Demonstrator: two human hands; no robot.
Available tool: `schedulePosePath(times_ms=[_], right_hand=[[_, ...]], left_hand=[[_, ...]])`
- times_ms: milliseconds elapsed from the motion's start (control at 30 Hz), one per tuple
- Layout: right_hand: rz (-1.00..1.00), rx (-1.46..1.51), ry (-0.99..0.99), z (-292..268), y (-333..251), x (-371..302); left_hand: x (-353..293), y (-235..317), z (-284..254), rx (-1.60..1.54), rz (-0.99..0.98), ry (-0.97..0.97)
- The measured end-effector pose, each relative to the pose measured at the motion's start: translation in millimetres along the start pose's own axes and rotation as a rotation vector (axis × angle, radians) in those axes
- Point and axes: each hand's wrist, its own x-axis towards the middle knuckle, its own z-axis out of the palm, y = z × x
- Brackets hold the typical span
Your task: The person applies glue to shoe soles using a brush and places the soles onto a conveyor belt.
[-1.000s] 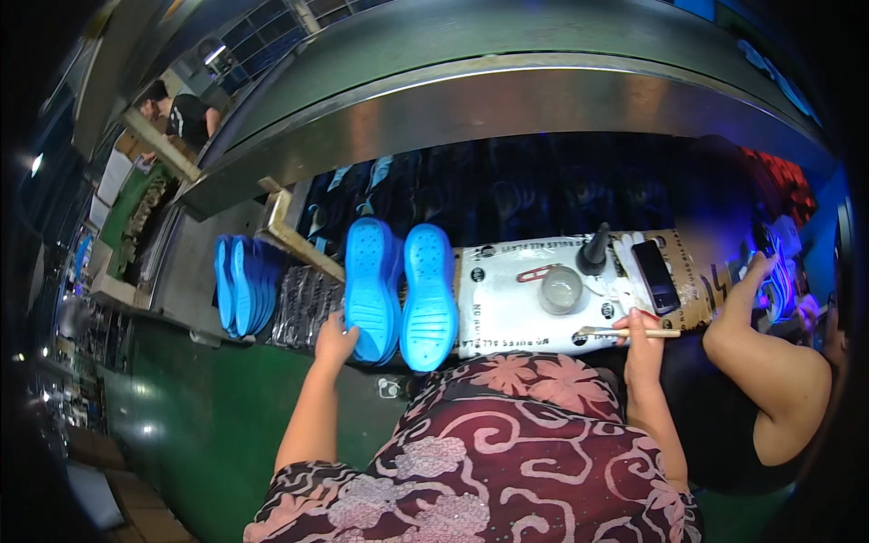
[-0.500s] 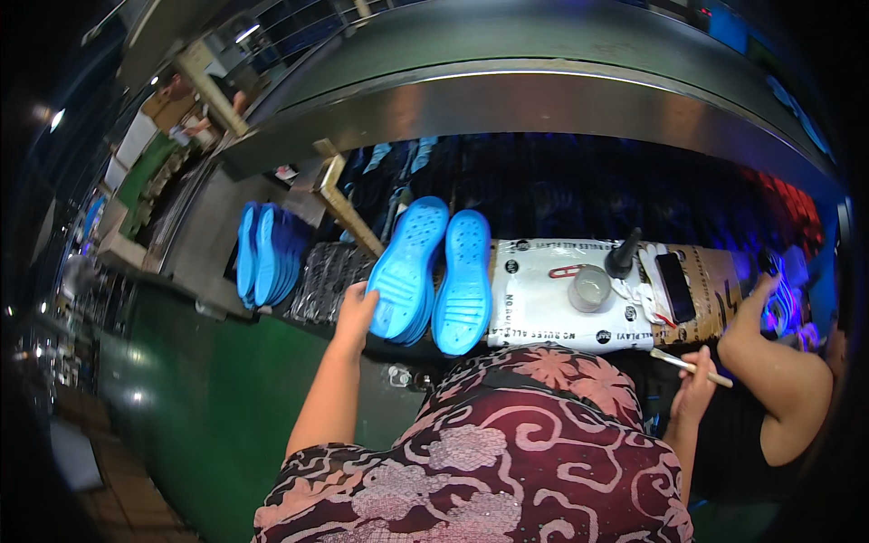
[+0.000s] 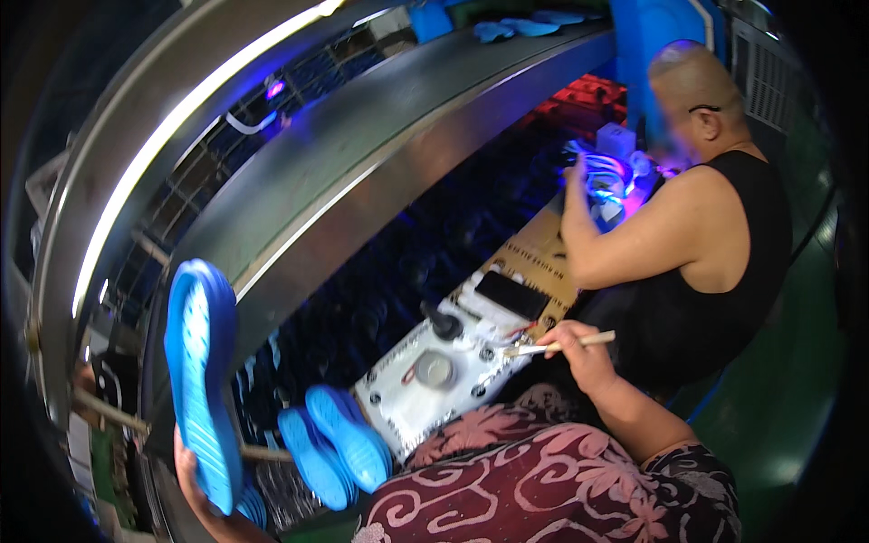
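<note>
At the far left, my left hand (image 3: 187, 475) grips a blue shoe sole (image 3: 201, 389) near its lower end and holds it upright beside the conveyor. Its raised rim and paler hollow inner face show; some fingers are hidden behind it. My right hand (image 3: 581, 351) is closed round the wooden handle of a flat paintbrush (image 3: 593, 338), whose pale bristles point left over the white-covered bench. Between my hands, two stacks of blue soles (image 3: 351, 439) lie at the bench's near left end. A cup (image 3: 435, 369) of greyish content stands on the white covering (image 3: 398, 398).
A dark bottle with a pointed tip (image 3: 442, 320), a white cloth (image 3: 484, 317) and a black phone (image 3: 511, 294) lie beyond the cup. A co-worker (image 3: 697, 217) sits close on my right, hands in purple-blue light. The conveyor belt (image 3: 362, 136) runs above the bench, with blue soles (image 3: 525, 27) far along it.
My left hand has lifted a blue sole off the bench stack, up and left towards the conveyor. The view has turned, bringing the co-worker into sight. The brush stays in my right hand.
</note>
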Motion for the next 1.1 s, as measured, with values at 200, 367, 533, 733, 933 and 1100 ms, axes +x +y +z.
schedulePosePath(times_ms=[200,367,533,733,933,1100], right_hand=[[-0.117,-0.084,-0.049,-13,-1,34],[0.034,-0.067,-0.031,-42,42,71],[0.147,-0.105,0.008,-79,60,92],[0.287,-0.039,0.194,-126,73,82],[0.393,0.008,0.307,-136,77,75],[0.383,0.028,0.254,-129,77,77]], left_hand=[[223,20,162,-0.22,-0.15,-0.028],[433,-5,368,-0.166,-0.25,-0.059],[599,-70,510,-0.08,-0.355,-0.211],[663,-116,670,0.119,-0.499,-0.232],[612,-111,829,0.137,-0.465,-0.493],[588,-97,866,-0.118,-0.445,-0.439]])
